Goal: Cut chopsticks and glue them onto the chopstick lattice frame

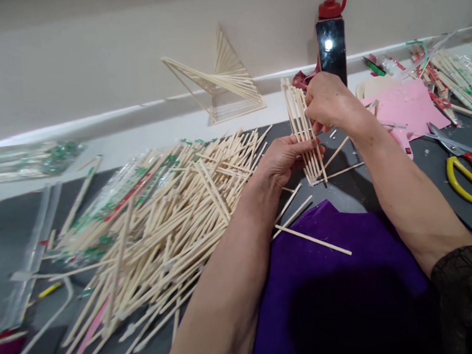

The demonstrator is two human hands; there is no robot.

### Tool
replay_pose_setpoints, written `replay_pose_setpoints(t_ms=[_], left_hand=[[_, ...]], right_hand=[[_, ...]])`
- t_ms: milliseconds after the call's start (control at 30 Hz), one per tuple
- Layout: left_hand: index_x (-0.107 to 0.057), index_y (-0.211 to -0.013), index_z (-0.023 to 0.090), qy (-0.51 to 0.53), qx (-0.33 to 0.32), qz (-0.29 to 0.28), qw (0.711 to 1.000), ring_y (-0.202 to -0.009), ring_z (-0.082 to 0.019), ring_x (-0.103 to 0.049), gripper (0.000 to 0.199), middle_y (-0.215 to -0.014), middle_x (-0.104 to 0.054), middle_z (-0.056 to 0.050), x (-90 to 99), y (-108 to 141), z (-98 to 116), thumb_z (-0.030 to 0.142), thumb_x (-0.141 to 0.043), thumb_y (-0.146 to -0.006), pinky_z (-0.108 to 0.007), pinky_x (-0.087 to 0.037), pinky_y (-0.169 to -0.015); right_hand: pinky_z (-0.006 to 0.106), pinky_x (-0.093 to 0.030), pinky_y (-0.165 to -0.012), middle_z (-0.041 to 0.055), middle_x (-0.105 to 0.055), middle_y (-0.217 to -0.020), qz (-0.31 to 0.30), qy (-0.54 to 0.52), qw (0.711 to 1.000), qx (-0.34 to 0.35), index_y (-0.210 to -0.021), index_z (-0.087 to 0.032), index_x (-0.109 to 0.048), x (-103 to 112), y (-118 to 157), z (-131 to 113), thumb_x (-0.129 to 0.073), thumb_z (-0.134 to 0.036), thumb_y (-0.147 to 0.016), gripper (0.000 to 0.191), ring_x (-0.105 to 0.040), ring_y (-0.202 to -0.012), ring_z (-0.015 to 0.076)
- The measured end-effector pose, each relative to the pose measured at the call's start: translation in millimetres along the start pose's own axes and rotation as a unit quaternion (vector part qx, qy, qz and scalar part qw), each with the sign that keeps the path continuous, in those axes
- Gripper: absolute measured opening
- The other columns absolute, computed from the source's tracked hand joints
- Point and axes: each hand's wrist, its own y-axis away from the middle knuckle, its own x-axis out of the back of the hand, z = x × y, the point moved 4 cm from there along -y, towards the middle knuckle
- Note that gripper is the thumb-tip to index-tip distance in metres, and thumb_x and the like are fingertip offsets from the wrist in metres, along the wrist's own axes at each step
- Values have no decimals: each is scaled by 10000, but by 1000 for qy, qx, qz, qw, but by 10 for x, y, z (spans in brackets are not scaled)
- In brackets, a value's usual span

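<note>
A fan-like structure of pale wooden sticks [296, 108] stands tilted over the grey table. My left hand [285, 154] is closed round its lower middle, thumb across the front. My right hand [328, 103] is closed at the structure's upper right edge; its fingertips are partly hidden, and whether they pinch a stick is too small to tell. More sticks [344, 170] reach out to the right from the structure's base. A large heap of loose sticks [182, 218] lies left of my left forearm.
A finished-looking twisted stick model [229, 86] stands by the wall. Behind my right hand are a phone [331, 46] and a red-capped bottle [330, 8]. Scissors [468, 182] and pink sheets [412, 105] lie right, plastic-wrapped sticks [28, 159] far left, purple cloth [326, 257] in front.
</note>
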Motion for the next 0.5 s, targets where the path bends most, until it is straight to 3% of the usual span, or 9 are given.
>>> replay_pose_setpoints(t_ms=[133, 500], left_hand=[[-689, -715, 132, -5, -1, 6, 1000, -564, -125, -652, 63, -652, -711, -32, -4, 1, 7, 185, -722, -702, -242, -511, -581], [-685, -708, 129, -4, -3, 9, 1000, -575, -133, -651, 102, -643, -710, -33, -7, 3, 11, 204, -748, -678, -255, -514, -601]], right_hand=[[320, -545, -574, 42, -534, -425, -5, 5, 1000, 4, -444, -155, -533, -34, -33, 33, -510, 29, -704, 319, -620, -517, 176], [254, -549, -623, 86, -649, -549, -16, 44, 999, 16, -583, -99, -638, -6, 12, -4, -508, -3, -761, 240, -684, -665, 182]])
